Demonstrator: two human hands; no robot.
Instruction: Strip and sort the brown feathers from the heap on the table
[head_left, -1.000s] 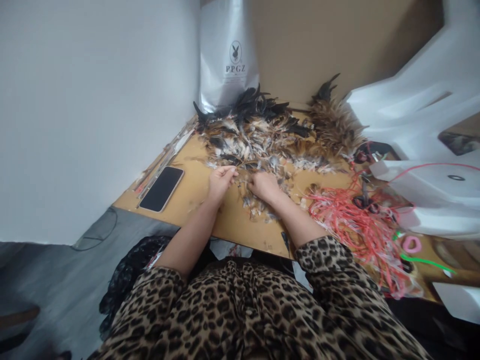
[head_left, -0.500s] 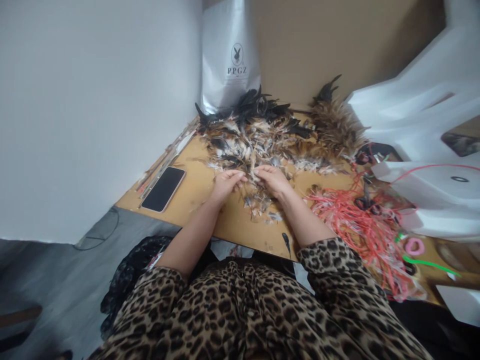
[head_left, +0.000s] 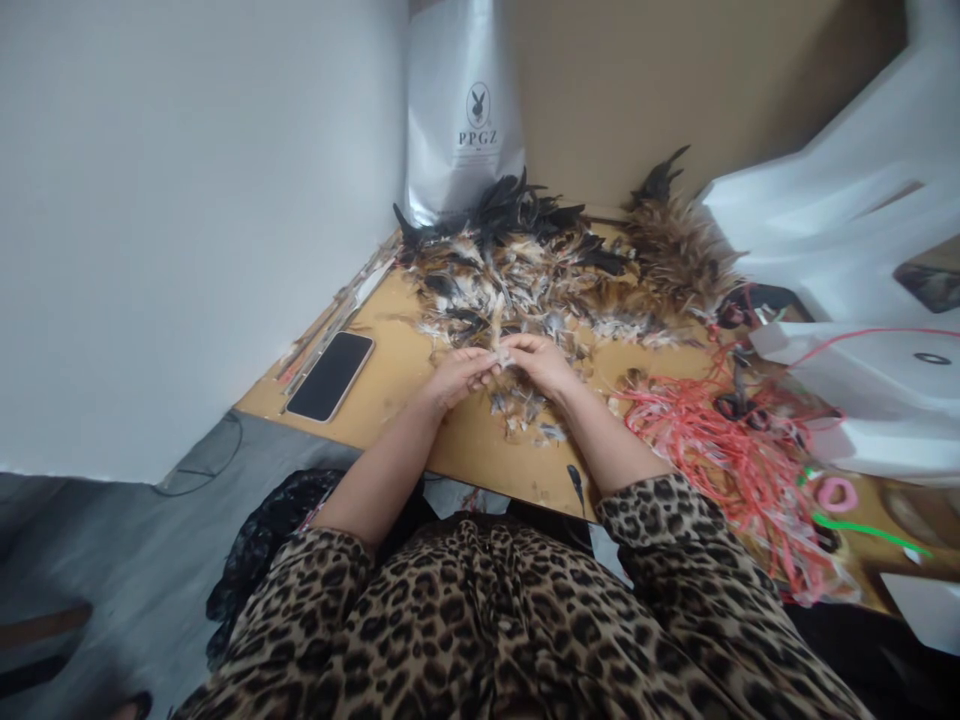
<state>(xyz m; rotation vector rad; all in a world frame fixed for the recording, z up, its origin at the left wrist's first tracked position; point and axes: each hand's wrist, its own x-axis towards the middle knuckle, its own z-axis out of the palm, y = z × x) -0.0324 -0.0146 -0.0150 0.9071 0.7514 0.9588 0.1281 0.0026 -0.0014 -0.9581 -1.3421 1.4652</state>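
Observation:
A pale tan feather stands up from between my fingertips, in front of the big feather pile. My left hand pinches it low down, fingers curled. From the other side my right hand closes on the same feather, and the fingertips of both hands meet there. Behind them spreads the pile of feathers, black at the back and brown and white nearer. Small feather scraps lie on the table under and between my wrists.
On the brown table a phone lies at left. Red and white strings heap at right, with dark-handled scissors on them. A silver bag stands behind; a white machine is at right.
My hands have come together, with the fingertips now touching at the feather. Before, a small gap lay between them. The view has shifted slightly.

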